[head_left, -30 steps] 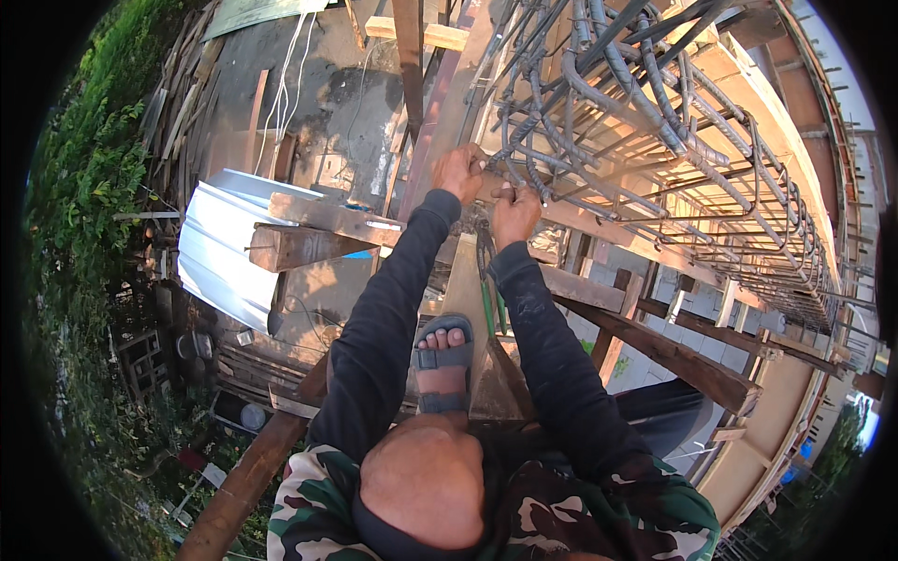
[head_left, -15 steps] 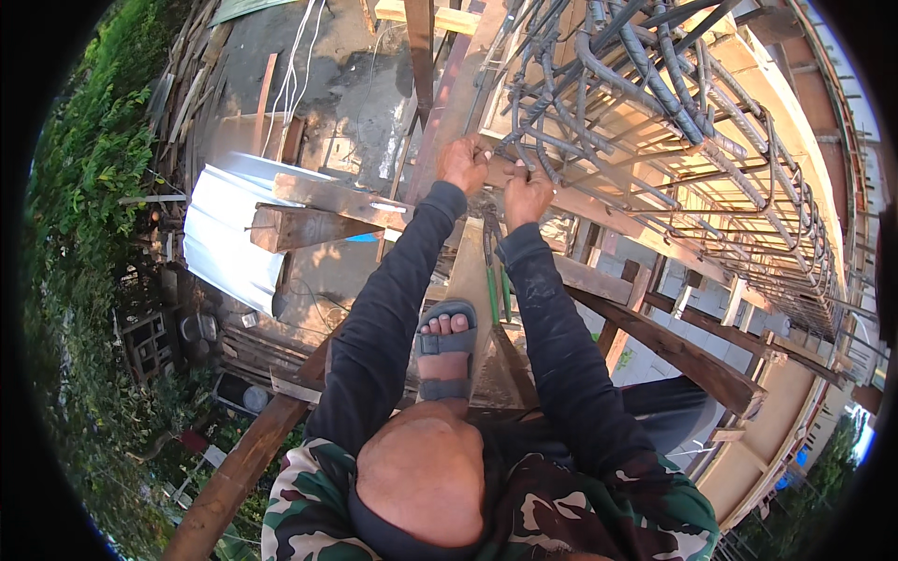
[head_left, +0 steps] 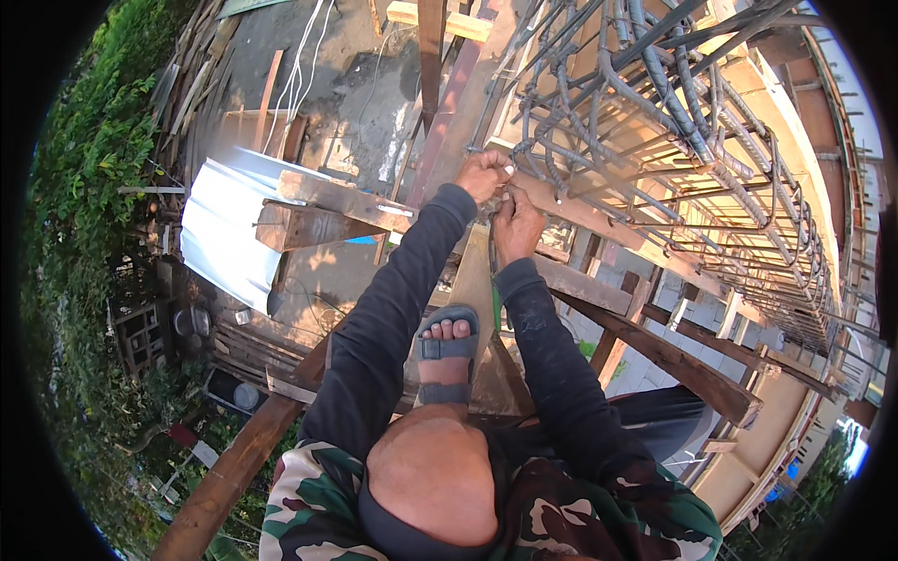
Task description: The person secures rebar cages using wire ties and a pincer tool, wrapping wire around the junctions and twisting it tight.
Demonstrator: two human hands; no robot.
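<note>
My left hand point(head_left: 483, 178) is closed in a pinch at the edge of a timber formwork board point(head_left: 580, 211). Just below it, my right hand point(head_left: 517, 226) is closed too, its thumb and fingertips nearly meeting those of the left. Whatever lies between the fingers is too small to make out. Bent ends of steel rebar point(head_left: 599, 122) crowd the far right side of the hands. A green-handled tool point(head_left: 497, 309) rests on the plank point(head_left: 475, 271) below, mostly hidden by my right hand and forearm.
My sandalled foot point(head_left: 446, 346) stands on the plank. A long rebar cage point(head_left: 748, 201) runs off to the right inside the formwork. Timber beams jut out on the left point(head_left: 309, 224) and right point(head_left: 683, 365). White corrugated sheeting point(head_left: 224, 234) lies lower at left, and the ground is far below.
My left hand has shifted slightly right, while my right hand has come down and left, closer to it. The green-handled tool is now more covered.
</note>
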